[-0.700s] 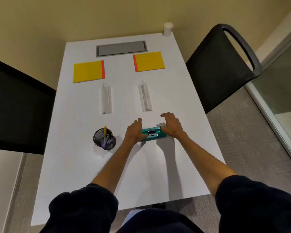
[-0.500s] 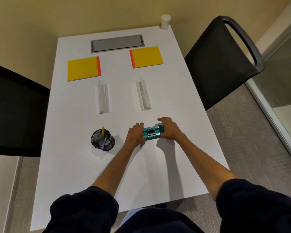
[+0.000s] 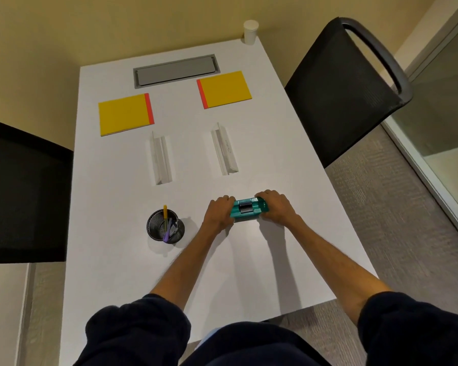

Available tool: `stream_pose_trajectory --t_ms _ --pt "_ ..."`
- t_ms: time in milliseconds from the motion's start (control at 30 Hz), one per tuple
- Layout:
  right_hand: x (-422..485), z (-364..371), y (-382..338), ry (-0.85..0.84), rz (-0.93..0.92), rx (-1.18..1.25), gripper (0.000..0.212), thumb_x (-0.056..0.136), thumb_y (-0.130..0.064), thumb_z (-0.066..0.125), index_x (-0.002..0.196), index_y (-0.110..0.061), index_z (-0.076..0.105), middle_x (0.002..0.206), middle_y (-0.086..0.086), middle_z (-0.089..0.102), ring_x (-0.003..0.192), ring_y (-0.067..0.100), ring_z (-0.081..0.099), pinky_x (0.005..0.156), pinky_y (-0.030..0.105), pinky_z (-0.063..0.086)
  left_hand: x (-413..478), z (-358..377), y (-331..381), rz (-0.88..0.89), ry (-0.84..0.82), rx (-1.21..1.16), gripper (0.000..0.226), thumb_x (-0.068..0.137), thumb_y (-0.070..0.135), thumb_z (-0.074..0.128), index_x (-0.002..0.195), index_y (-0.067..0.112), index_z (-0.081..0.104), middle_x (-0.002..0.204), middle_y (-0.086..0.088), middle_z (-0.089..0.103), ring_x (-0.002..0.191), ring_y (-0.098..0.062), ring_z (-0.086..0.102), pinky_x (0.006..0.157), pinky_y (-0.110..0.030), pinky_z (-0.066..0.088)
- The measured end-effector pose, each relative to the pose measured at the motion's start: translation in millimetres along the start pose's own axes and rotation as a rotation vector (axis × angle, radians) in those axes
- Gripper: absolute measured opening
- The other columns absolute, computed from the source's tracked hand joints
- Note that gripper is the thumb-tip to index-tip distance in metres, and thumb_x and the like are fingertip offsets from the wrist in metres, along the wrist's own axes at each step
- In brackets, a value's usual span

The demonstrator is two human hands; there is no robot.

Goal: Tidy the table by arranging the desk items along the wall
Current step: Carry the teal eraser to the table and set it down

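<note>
Fingers [image 3: 224, 200] now curled, pen cup [image 3: 165, 226] nearby

Teal desk organizer [image 3: 247, 210] lies flat, gripped endwise.

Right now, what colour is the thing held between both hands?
Teal-green, with a dark and silver centre. The desk item shows best, and only, in the head view.

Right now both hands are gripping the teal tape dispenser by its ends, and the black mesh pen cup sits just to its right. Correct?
Not quite. The head view shows the black mesh pen cup to the left of the teal tape dispenser, not the right. The left hand and right hand do grip its ends.
</note>
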State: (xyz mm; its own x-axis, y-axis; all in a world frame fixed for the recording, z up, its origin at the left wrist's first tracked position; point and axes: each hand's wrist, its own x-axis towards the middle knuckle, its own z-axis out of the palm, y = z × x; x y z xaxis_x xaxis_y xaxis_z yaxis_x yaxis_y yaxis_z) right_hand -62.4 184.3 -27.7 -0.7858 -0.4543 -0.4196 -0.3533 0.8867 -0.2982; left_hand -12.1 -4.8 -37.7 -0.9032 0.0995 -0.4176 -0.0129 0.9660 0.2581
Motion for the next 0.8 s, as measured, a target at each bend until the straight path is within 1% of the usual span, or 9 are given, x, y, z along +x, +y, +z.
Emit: stream_pose_trajectory --t_ms 133,400,567,700,800 --pt "-15.9 -8.7 12.0 0.052 0.043 0.025 0.060 0.086 -0.026 0.073 0.140 -0.019 0.048 0.137 0.003 0.056 0.125 0.021 0.051 0.103 0.039 0.046 2.7 -9.2 15.7 0.068 0.031 0.017 0.047 0.092 0.032 0.063 0.132 0.013 0.048 0.131 -0.009 0.056 0.117 -0.024 0.055 0.101 -0.037 0.047" --pt "-67.1 -33.2 51.2 0.199 0.121 0.046 0.059 0.087 -0.026 0.072 0.141 -0.019 0.049 0.137 0.004 0.056 0.125 0.021 0.051 0.104 0.040 0.046 3.0 -23.7 72.5 0.207 0.133 0.032 0.045 0.092 0.032 0.062 0.132 0.013 0.050 0.130 -0.009 0.059 0.116 -0.024 0.057 0.098 -0.038 0.051" --pt "-114.7 -41.7 94.4 0.290 0.192 0.086 0.057 0.087 -0.027 0.072 0.139 -0.019 0.051 0.135 0.004 0.057 0.126 0.019 0.051 0.106 0.039 0.045 5.9 -27.1 132.5 0.314 0.144 0.042 0.047 0.090 0.033 0.067 0.130 0.013 0.052 0.130 -0.008 0.060 0.115 -0.022 0.058 0.096 -0.035 0.052" --pt "-157.0 -46.8 139.6 0.350 0.258 0.160 0.058 0.086 -0.024 0.075 0.138 -0.016 0.052 0.136 0.004 0.057 0.127 0.018 0.051 0.109 0.036 0.043 9.0 -26.1 195.2 0.372 0.137 0.050 0.048 0.088 0.033 0.069 0.129 0.013 0.052 0.130 -0.008 0.060 0.115 -0.021 0.059 0.097 -0.035 0.053" --pt "-188.7 -56.1 179.8 0.371 0.292 0.169 0.059 0.085 -0.023 0.075 0.140 -0.018 0.051 0.137 0.003 0.057 0.128 0.019 0.049 0.110 0.037 0.041 11.9 -24.6 247.8 0.409 0.152 0.064 0.046 0.088 0.031 0.070 0.127 0.014 0.053 0.128 -0.007 0.061 0.114 -0.021 0.060 0.096 -0.034 0.052"
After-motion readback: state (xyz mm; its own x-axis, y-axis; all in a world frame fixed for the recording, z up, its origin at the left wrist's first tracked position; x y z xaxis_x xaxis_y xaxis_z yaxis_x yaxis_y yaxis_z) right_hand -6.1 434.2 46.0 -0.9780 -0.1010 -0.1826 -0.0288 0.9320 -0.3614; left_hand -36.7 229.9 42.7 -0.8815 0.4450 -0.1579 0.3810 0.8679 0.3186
